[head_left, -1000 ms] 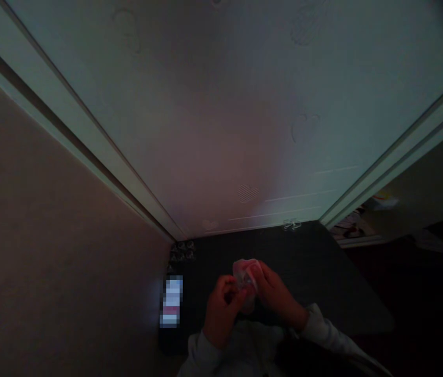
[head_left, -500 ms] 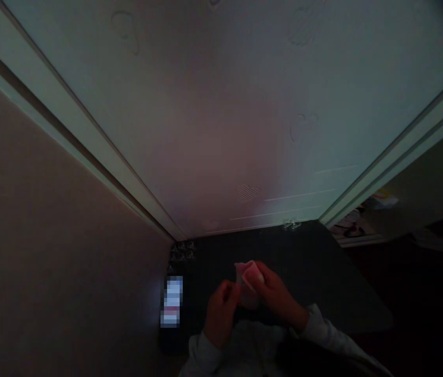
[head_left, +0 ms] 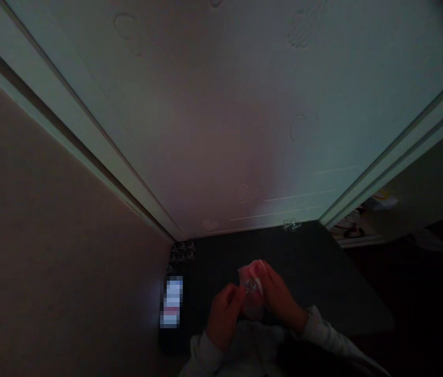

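Observation:
A thin pink-and-white cloth (head_left: 253,306) hangs from my right hand (head_left: 282,296), whose fingers are closed on its upper part. Against the cloth shows a small clear, shiny piece (head_left: 251,286), too dim to name exactly. My left hand (head_left: 224,314) is closed in a pinch at the left edge of this clear piece. Both hands are over the near side of a dark table (head_left: 303,262). The far side of the cloth and some of my right fingers are hidden.
Several small clear pieces (head_left: 182,251) stand grouped at the table's back left, and a few more clear pieces (head_left: 292,225) at the back right. A lit, blurred-out screen (head_left: 171,302) lies at the left edge. A pale panel with heart patterns (head_left: 248,193) rises behind.
My right hand has turned the cloth and spread it lower. The clear piece now shows between the cloth and my left fingers, which have shifted slightly right.

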`<act>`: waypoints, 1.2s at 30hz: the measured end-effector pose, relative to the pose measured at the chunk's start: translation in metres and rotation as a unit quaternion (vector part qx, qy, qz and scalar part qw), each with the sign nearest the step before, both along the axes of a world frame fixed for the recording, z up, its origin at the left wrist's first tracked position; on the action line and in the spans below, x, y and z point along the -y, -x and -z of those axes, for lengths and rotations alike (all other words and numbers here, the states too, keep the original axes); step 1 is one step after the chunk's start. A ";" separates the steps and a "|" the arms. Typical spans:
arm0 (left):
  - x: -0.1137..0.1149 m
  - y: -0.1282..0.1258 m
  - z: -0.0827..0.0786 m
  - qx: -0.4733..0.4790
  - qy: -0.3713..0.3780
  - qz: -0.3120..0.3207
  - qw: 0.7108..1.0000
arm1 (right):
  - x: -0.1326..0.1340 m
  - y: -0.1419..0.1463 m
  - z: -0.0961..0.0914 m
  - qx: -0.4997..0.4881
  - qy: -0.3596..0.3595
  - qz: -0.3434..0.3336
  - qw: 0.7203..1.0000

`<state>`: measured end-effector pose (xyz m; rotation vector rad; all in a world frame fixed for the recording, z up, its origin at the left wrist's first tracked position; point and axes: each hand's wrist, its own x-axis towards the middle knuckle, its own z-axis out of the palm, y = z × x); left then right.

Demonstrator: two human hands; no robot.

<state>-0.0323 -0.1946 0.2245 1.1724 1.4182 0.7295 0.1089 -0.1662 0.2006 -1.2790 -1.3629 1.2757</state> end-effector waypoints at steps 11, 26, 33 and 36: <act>0.001 -0.001 -0.002 -0.004 0.027 0.011 1.000 | 0.002 -0.001 -0.011 0.014 -0.020 -0.039 0.999; 0.005 0.004 -0.006 -0.151 -0.141 0.045 0.977 | -0.005 0.001 0.005 -0.007 0.017 0.025 1.000; 0.006 0.004 -0.004 -0.170 -0.132 0.049 0.975 | -0.003 0.002 0.004 -0.002 0.029 0.018 0.999; 0.007 0.004 -0.005 -0.171 -0.123 0.052 0.976 | -0.003 0.002 0.003 0.001 0.027 0.015 1.000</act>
